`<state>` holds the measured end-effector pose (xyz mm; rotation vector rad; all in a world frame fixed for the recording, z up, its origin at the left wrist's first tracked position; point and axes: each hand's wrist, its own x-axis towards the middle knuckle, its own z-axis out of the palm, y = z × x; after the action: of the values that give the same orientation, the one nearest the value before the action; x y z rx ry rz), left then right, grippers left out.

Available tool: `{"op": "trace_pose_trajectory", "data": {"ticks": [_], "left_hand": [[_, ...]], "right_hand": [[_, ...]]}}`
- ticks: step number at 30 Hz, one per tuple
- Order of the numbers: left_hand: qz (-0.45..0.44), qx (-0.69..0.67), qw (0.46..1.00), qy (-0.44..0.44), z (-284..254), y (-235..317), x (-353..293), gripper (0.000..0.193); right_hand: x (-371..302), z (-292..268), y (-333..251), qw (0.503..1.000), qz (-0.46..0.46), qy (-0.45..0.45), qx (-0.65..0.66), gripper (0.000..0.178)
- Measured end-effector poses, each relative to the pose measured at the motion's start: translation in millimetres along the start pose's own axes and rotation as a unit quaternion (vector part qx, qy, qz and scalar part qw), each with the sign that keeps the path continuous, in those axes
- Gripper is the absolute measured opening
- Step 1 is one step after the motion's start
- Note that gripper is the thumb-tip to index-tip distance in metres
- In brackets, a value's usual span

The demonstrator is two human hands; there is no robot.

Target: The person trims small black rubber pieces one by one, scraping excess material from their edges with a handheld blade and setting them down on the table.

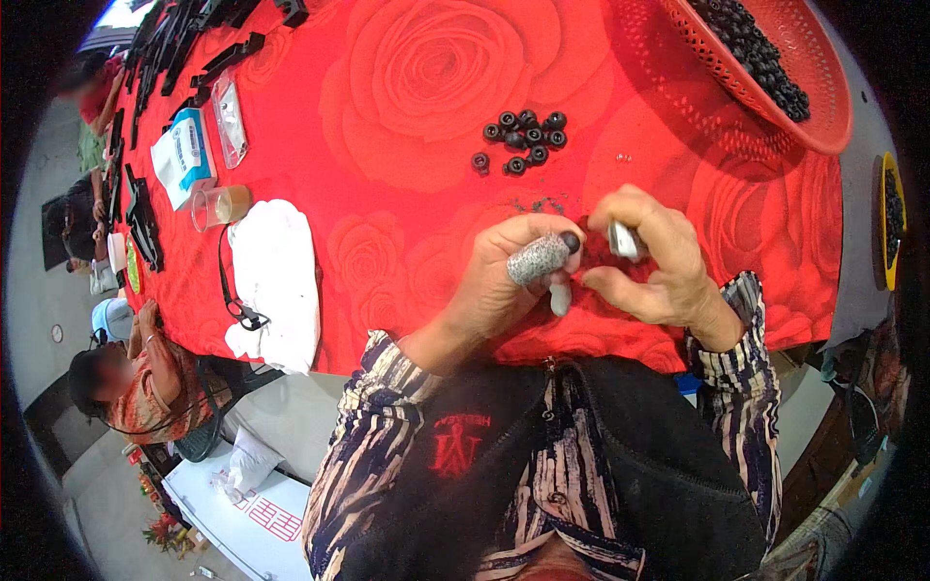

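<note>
My left hand [484, 281] is closed in a pinch on a small black round part [571, 242]. A speckled grey finger sleeve [539, 260] covers one of its fingers, and a pale cover [560, 298] sits on another. Close by on the right, my right hand [659, 257] curls round a small silvery-white tool [625, 240]; its exact kind cannot be made out. A gap separates the two hands. Just beyond them, a loose cluster of small black ring-shaped parts [516, 139] lies on the red rose-patterned cloth [407, 145], with dark shavings [542, 205] nearer to me.
A red perforated basket [823, 121] of black parts stands far right. Leftward lie a white cloth [274, 281], a plastic cup [215, 207] with brownish liquid, a blue-white box [184, 158] and long black pieces [174, 58]. Another person [155, 387] sits at the left edge.
</note>
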<state>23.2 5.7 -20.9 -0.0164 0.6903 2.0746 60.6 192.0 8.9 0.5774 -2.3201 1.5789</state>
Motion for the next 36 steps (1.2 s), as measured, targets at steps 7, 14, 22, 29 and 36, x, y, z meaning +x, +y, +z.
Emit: {"op": "trace_pose_trajectory", "data": {"ticks": [7,14,22,29,36], "left_hand": [[0.057,0.063,0.995,0.045,3.6,7.2,-2.6,0.023],[0.024,0.110,0.991,0.072,10.9,10.2,-5.2,0.023],[0.021,0.113,0.992,0.059,7.3,6.8,-2.0,0.022],[0.016,0.093,0.994,0.050,6.1,6.3,-2.1,0.022],[0.019,0.048,0.998,0.024,1.6,3.2,-0.8,0.024]], "right_hand": [[9.8,-5.4,-6.0,0.995,0.091,-0.002,-0.032,0.028],[9.0,-1.6,-3.8,0.993,0.080,-0.009,-0.082,0.027],[4.8,-0.4,-1.4,0.992,0.095,-0.019,-0.081,0.024],[3.2,1.3,0.3,0.993,0.100,-0.018,-0.054,0.024],[4.8,-1.8,-1.0,0.992,0.116,-0.046,-0.023,0.023]]}}
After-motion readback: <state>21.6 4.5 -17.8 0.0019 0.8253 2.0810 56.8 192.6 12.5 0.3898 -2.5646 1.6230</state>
